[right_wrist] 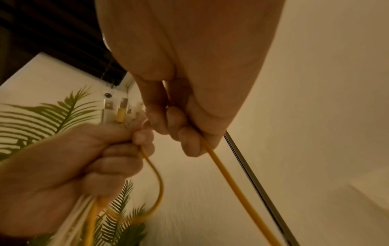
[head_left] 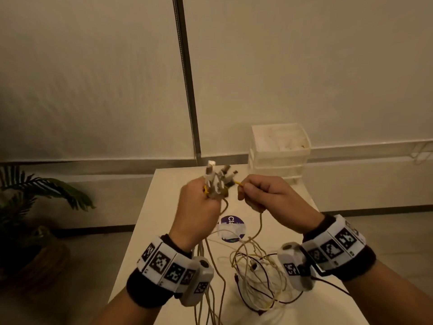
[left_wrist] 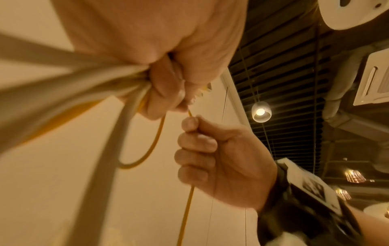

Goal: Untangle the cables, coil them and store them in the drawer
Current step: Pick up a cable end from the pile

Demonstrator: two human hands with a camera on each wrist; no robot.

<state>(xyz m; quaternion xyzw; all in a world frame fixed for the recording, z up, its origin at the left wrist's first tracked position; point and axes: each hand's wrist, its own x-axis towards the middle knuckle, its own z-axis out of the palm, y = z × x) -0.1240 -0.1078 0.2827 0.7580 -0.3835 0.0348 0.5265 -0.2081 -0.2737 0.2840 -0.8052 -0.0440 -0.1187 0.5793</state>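
Cables (head_left: 255, 277) lie mostly in a loose tangle on the table (head_left: 164, 207) below your wrists in the head view, so untangling is barely begun; nothing is coiled yet, and the drawer unit (head_left: 280, 148) at the table's far edge awaits them. Your left hand (head_left: 199, 207) grips a bunch of connector ends (head_left: 216, 179).

From the left wrist, your right hand (left_wrist: 221, 158) is curled round the yellow cable (left_wrist: 185, 216), thumb and forefinger pinching it.

From the right wrist, that yellow cable loops between both fists, so it probably needs drawing free first.
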